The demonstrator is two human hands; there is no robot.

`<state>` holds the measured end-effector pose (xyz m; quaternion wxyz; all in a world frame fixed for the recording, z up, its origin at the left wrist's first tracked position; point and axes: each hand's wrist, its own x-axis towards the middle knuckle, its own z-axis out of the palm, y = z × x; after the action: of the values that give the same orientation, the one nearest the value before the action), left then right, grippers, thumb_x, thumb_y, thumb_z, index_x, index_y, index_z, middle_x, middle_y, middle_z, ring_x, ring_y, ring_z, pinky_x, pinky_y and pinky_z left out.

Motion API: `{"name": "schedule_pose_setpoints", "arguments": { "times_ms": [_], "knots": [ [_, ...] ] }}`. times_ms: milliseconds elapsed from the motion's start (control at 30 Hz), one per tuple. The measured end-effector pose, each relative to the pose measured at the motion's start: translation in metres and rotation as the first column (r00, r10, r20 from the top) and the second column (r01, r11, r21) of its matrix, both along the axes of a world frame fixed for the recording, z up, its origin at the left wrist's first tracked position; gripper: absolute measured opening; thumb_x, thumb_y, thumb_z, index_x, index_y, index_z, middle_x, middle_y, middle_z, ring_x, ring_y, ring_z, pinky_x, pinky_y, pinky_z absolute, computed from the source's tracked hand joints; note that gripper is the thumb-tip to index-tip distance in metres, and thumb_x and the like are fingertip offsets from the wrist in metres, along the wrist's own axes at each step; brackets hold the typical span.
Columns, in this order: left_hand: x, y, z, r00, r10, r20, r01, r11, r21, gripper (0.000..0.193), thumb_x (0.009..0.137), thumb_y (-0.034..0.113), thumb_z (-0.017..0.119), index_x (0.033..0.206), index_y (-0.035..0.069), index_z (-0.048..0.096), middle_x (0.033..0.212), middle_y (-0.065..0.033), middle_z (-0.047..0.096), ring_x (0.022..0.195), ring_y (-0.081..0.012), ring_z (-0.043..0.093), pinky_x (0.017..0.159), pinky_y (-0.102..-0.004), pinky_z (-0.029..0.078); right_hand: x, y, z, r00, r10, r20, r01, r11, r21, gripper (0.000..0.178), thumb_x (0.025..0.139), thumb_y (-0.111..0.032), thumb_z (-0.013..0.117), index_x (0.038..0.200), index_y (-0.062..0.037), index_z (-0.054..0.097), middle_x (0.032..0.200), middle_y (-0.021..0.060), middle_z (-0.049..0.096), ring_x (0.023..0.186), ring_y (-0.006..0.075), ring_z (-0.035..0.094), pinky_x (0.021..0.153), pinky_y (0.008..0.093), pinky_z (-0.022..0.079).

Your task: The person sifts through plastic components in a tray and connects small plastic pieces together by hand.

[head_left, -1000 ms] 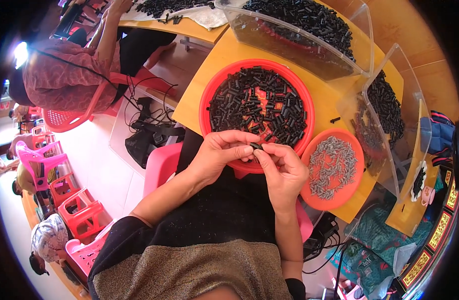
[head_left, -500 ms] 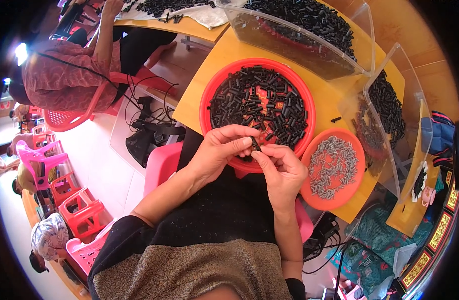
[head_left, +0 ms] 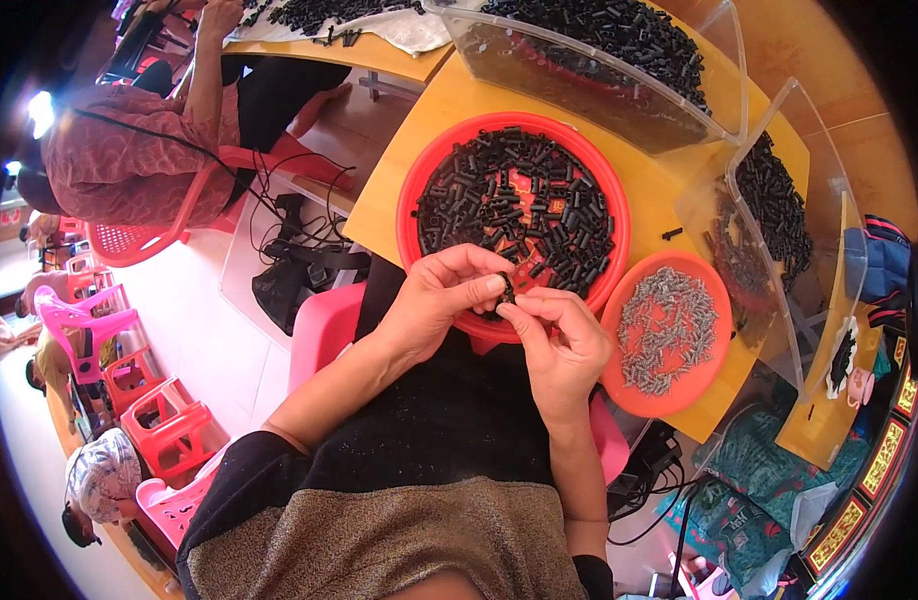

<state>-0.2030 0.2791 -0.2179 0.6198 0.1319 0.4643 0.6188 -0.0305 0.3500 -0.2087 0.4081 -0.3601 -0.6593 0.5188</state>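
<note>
I see both hands meeting at the centre of the frame, just at the lower rim of the big red tray (head_left: 419, 170). My left hand (head_left: 434, 305) pinches a small black piece (head_left: 505, 289) between thumb and forefinger, its grip closed tight on it. My right hand (head_left: 559, 340) meets the same piece from the right, fingertips clenched against it. The tray above is heaped with black tubes (head_left: 519, 195). A smaller red dish (head_left: 714, 370) of grey screws (head_left: 664, 325) sits right of centre on the yellow surface (head_left: 429, 110).

Glossy red plastic basin (head_left: 415, 180), matt black pieces (head_left: 519, 195), smooth wooden table (head_left: 419, 130).
</note>
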Motion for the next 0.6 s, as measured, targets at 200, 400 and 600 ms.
{"name": "schedule_pose_setpoints", "arguments": {
  "times_ms": [200, 400, 600],
  "knots": [
    [0.001, 0.0, 0.001, 1.0, -0.018, 0.0, 0.018, 1.0, -0.003, 0.018, 0.103, 0.01, 0.078, 0.121, 0.004, 0.078, 0.101, -0.0001, 0.076, 0.086, -0.0069, 0.066, 0.081, -0.0227, 0.055, 0.001, -0.001, -0.004, 0.998, -0.04, 0.048, 0.03, 0.981, 0.192, 0.018, 0.085, 0.005, 0.089, 0.098, 0.0013, 0.078, 0.098, 0.0137, 0.078, 0.086, 0.0227, 0.077, 0.075, 0.0332, 0.062],
    [0.009, 0.001, 0.009, 0.998, 0.02, -0.066, -0.02, 1.0, -0.008, 0.017, 0.103, 0.008, 0.078, 0.12, 0.004, 0.076, 0.101, -0.0008, 0.076, 0.087, -0.0065, 0.067, 0.081, -0.022, 0.055, 0.001, -0.002, 0.005, 0.994, -0.092, 0.065, 0.079, 0.98, 0.181, 0.023, 0.085, 0.006, 0.089, 0.103, 0.0, 0.076, 0.096, 0.0105, 0.078, 0.074, 0.0151, 0.071, 0.067, 0.0291, 0.058],
    [0.014, 0.002, 0.011, 0.992, 0.045, -0.117, -0.039, 0.998, 0.052, 0.018, 0.102, 0.004, 0.078, 0.12, 0.003, 0.076, 0.104, -0.0011, 0.076, 0.091, -0.0068, 0.069, 0.085, -0.0227, 0.056, 0.005, -0.006, -0.008, 0.999, -0.041, -0.023, 0.04, 0.998, -0.04, 0.037, 0.09, 0.011, 0.085, 0.121, 0.0019, 0.066, 0.098, 0.0047, 0.074, 0.077, 0.0058, 0.066, 0.069, 0.0206, 0.054]
  ]
}}
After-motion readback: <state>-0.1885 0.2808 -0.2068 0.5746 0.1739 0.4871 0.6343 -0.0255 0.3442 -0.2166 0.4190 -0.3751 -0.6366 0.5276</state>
